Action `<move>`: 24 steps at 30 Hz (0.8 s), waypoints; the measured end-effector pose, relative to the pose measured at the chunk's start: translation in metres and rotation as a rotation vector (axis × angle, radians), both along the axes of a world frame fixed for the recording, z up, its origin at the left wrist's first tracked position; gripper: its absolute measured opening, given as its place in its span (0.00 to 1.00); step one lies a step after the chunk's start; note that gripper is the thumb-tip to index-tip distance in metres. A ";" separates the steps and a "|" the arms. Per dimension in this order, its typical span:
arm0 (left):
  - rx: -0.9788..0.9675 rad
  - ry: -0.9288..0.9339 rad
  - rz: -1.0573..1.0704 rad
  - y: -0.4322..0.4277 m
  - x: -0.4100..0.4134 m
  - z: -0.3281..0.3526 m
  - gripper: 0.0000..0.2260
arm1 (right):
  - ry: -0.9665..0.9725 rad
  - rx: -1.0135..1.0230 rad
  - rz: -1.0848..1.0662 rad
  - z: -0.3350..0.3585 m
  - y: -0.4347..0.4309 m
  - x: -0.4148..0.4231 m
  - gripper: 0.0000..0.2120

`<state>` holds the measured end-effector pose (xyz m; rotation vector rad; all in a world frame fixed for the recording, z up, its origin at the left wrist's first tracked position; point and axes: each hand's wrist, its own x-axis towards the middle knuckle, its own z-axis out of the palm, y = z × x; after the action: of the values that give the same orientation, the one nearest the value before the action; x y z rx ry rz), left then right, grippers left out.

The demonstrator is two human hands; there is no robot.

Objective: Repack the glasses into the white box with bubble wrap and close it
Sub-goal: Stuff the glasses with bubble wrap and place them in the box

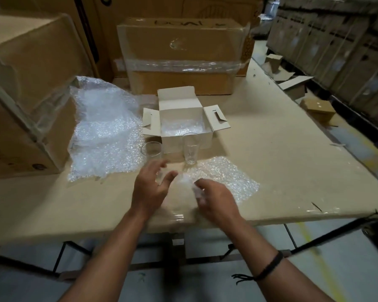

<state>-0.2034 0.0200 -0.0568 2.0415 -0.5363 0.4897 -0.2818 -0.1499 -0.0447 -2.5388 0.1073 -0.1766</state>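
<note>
Item 1, well in front of the white box (187, 139): your right hand (216, 199), pinching a bubble-wrap bundle (181, 190); your left hand (150, 188), spread and empty, beside it.
Item 2, at the box's front wall: left glass (151, 149) and right glass (190, 149), both upright, the left glass straight ahead of your left hand.

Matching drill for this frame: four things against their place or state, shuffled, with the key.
Things
1. white box
2. tall glass
3. bubble wrap heap
4. right hand

Place or state
A. grips a wad of bubble wrap
B. stands upright just in front of the box
C. flaps open, bubble wrap inside
D. lies on the table, left of the box

Pairs: 1-C, 2-B, 3-D, 4-A
</note>
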 end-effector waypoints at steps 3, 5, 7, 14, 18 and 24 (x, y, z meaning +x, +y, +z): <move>0.041 -0.240 0.064 -0.008 -0.009 -0.007 0.21 | -0.023 0.736 -0.320 0.010 -0.027 0.006 0.06; 0.196 -0.363 -0.015 -0.020 -0.015 -0.017 0.18 | -0.015 1.037 -0.447 0.015 -0.047 0.009 0.05; 0.381 -0.331 -0.132 -0.037 -0.013 -0.026 0.18 | 0.010 1.074 -0.525 0.013 -0.067 0.013 0.05; 0.818 -0.048 -0.263 -0.073 0.007 -0.039 0.25 | 0.226 0.597 -0.558 -0.008 -0.106 0.029 0.07; 0.847 -0.045 -0.161 -0.073 0.012 -0.037 0.21 | 0.251 0.589 -0.515 -0.011 -0.110 0.029 0.12; 0.715 -0.091 -0.139 -0.060 0.015 -0.046 0.14 | 0.211 0.000 -0.483 -0.006 -0.115 0.022 0.34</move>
<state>-0.1888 -0.0402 -0.1028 2.6347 -1.0088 0.3310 -0.2600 -0.2646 -0.0508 -2.4813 0.8024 -0.0936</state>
